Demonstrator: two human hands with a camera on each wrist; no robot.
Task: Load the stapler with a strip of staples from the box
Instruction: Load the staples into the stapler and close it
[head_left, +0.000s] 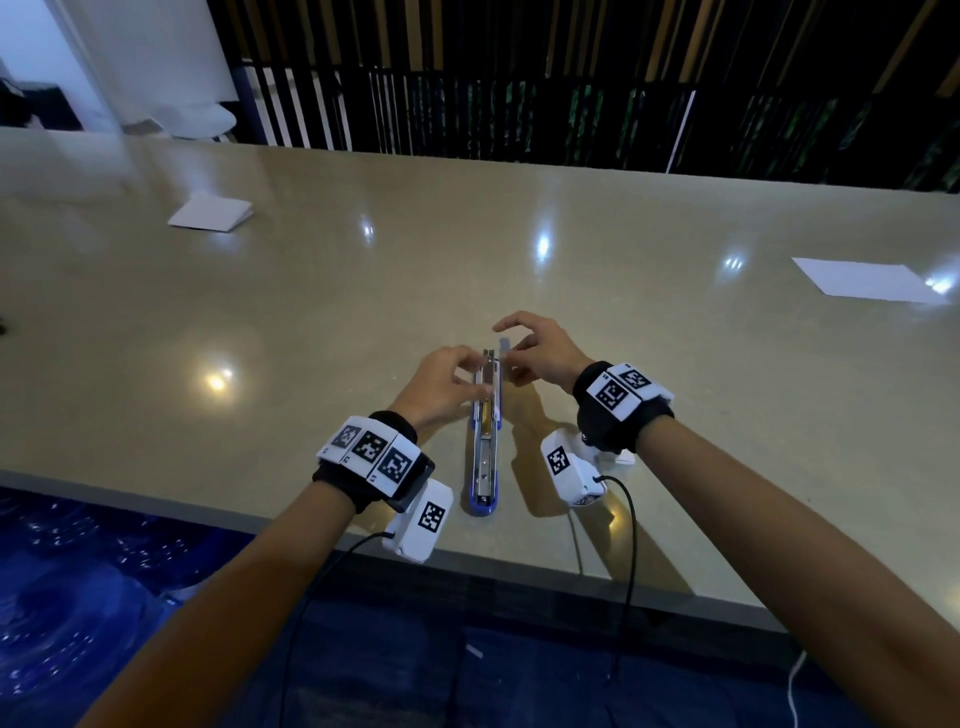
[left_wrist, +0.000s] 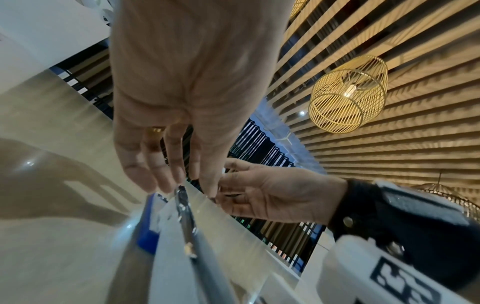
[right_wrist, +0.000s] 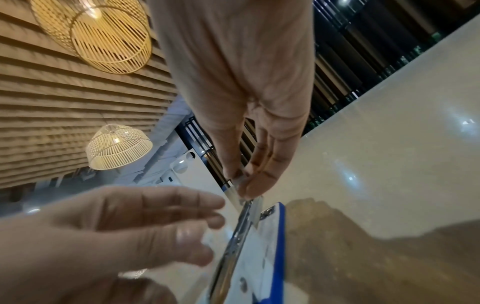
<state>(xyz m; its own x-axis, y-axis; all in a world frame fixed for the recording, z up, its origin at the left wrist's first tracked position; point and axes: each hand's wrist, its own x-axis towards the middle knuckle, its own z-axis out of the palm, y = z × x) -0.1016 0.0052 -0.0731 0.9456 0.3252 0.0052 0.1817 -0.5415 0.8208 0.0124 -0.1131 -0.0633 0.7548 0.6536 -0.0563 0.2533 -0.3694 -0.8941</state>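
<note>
A blue and silver stapler (head_left: 483, 467) lies opened out flat on the beige table (head_left: 311, 286), its metal magazine (right_wrist: 233, 236) facing up. My right hand (head_left: 514, 353) pinches a silver strip of staples (head_left: 503, 347) between thumb and fingers at the far end of the magazine; the right wrist view shows the strip (right_wrist: 237, 192) close up. On the other side, my left hand (head_left: 475, 374) has loosely extended fingers (left_wrist: 166, 181) at the magazine's side and grips nothing. A small white item (head_left: 623, 458), perhaps the staple box, is mostly hidden behind my right wrist.
A folded white paper (head_left: 210, 212) lies far left on the table and a flat white sheet (head_left: 867, 280) far right. The table's near edge (head_left: 467, 566) runs just under my wrists. Cables hang from both wrist cameras. A dark slatted screen stands behind the table.
</note>
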